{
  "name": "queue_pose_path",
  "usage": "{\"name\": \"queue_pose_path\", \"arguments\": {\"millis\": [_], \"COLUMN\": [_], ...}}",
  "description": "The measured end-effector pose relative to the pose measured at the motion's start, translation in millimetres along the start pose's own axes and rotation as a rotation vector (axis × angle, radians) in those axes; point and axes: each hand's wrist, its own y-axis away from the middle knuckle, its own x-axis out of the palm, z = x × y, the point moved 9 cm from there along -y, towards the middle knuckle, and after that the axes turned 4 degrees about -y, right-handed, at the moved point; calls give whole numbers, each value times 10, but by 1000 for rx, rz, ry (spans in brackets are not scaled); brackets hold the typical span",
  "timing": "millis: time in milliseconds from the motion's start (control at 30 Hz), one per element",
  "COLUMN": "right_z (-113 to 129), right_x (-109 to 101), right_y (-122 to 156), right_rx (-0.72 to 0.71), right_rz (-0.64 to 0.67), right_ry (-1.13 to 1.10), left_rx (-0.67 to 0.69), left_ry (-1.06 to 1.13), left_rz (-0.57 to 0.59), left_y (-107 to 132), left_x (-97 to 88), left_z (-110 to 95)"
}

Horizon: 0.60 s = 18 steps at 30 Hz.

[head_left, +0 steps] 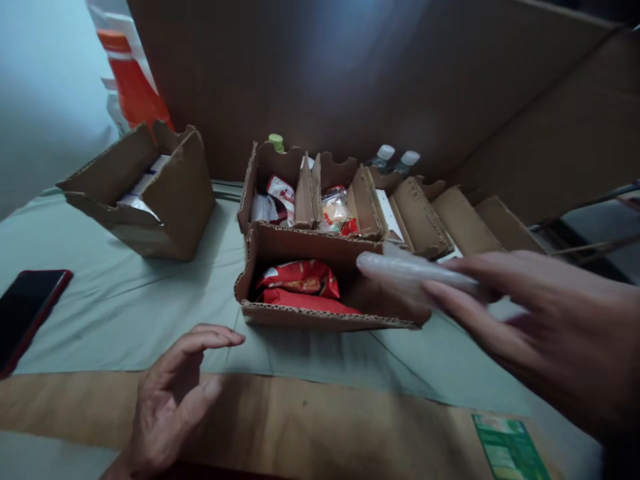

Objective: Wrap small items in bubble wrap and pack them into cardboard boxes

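From where I stand, the right hand (555, 313), at the right of the frame, pinches a whitish, translucent plastic packet (407, 270) by its near end between thumb and fingers, probably so the far end juts freely over the open brown cardboard bin (300, 245) at centre. Inside, glossy red plastic bags (303, 279) lie towards the left, the walls seemingly keeping them together. The left hand (173, 393), lower left, is empty, fingers loosely curved, perhaps held aside to leave the bin's mouth unobstructed.
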Motion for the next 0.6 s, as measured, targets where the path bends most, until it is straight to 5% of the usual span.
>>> {"name": "queue_pose_path", "arguments": {"millis": [133, 267, 467, 600], "right_z": [96, 68, 108, 200], "right_x": [885, 1484, 1736, 1725], "right_y": [-302, -342, -160, -136], "right_rx": [-115, -53, -65, -31], "right_rz": [448, 623, 1084, 1144], "right_ry": [251, 95, 267, 284], "left_rx": [-62, -70, -87, -34], "left_ry": [-65, -153, -263, -288], "left_rz": [24, 29, 31, 65], "left_y": [62, 52, -52, -93], "left_x": [-29, -85, -90, 32], "left_z": [262, 329, 314, 254]}}
